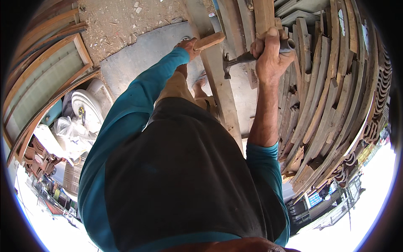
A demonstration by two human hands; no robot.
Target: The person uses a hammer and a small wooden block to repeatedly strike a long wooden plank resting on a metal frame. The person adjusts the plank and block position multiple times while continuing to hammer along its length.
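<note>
My right hand (270, 56) is wrapped round the handle of a hammer (243, 59), which it holds up in front of me, head pointing left. The hammer's dark metal head hangs over a long wooden plank (220, 90). Closed round a short wooden block (210, 40), my left hand (187, 46) is at the plank's left side. The block's right end reaches over the plank; whether it rests on the plank I cannot tell. Part of the left hand's fingers is hidden behind the block.
Long weathered timbers (321, 88) are stacked along the right. Wooden window frames (46, 80) lean at the left, near a white round lid (89, 104) and clear plastic bags (73, 130). Beneath is a grey sheet (142, 52) beside dirt floor (119, 19) strewn with wood chips.
</note>
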